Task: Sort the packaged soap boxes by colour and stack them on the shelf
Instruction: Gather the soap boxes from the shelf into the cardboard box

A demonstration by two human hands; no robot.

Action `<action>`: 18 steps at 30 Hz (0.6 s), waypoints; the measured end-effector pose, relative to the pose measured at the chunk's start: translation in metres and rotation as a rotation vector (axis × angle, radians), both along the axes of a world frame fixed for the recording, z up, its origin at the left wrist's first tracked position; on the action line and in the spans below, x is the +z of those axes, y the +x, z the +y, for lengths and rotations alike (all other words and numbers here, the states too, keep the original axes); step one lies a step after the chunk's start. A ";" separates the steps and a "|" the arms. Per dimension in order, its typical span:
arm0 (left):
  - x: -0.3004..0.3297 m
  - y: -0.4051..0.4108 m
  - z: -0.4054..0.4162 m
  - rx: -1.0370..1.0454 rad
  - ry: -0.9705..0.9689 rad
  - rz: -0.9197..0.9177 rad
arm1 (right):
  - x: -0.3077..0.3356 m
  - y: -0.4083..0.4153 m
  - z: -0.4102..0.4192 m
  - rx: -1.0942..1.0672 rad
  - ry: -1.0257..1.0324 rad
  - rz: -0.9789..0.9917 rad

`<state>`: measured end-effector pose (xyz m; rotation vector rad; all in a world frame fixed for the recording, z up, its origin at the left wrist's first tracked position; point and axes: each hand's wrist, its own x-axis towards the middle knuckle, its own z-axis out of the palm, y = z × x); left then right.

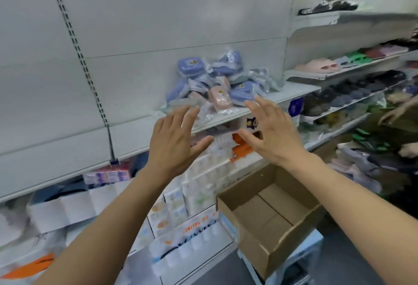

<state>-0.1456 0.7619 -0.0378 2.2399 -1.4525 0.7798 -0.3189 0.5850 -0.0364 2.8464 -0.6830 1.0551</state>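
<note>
Shelf (260, 101), white, runs left to right beyond the fingertips of both hands. Cardboard box (271, 214) sits open-topped below the right wrist. Heap of packaged soap boxes (217, 81) lies on the shelf just past the fingertips, in clear wrappers: mostly blue, some pink, unsorted and pointing every way. One blue box (191, 65) at upper left shows its lid, long axis roughly left-right; one pink box (219, 97) lies nearest the fingers, long axis slanting toward them. Left hand (174, 142) and right hand (271, 131) hover apart, fingers straight and spread, holding nothing
</note>
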 end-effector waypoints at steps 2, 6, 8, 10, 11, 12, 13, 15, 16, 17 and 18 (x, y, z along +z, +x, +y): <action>0.003 -0.003 -0.035 -0.011 0.005 -0.021 | 0.004 -0.015 -0.037 -0.038 -0.006 0.019; 0.004 -0.007 -0.114 -0.041 -0.047 -0.035 | 0.011 -0.037 -0.121 -0.077 -0.026 0.017; 0.002 -0.010 -0.164 -0.048 -0.060 -0.013 | 0.014 -0.040 -0.170 -0.076 -0.023 0.041; 0.000 -0.012 -0.217 -0.055 -0.064 0.014 | 0.018 -0.040 -0.217 -0.058 -0.010 0.059; 0.000 -0.013 -0.242 -0.053 -0.065 0.034 | 0.021 -0.039 -0.239 -0.047 0.002 0.062; 0.000 -0.015 -0.266 -0.051 -0.066 0.057 | 0.023 -0.038 -0.261 -0.032 0.013 0.068; 0.001 -0.016 -0.289 -0.048 -0.064 0.079 | 0.025 -0.037 -0.282 -0.016 0.018 0.075; 0.003 -0.018 -0.327 -0.039 -0.058 0.119 | 0.025 -0.036 -0.320 0.001 0.026 0.086; 0.004 -0.018 -0.345 -0.037 -0.059 0.127 | 0.025 -0.036 -0.339 0.008 0.045 0.084; 0.006 -0.017 -0.361 -0.040 -0.062 0.132 | 0.024 -0.035 -0.357 0.016 0.073 0.080; 0.007 -0.016 -0.375 -0.042 -0.064 0.139 | 0.022 -0.034 -0.373 0.025 0.106 0.074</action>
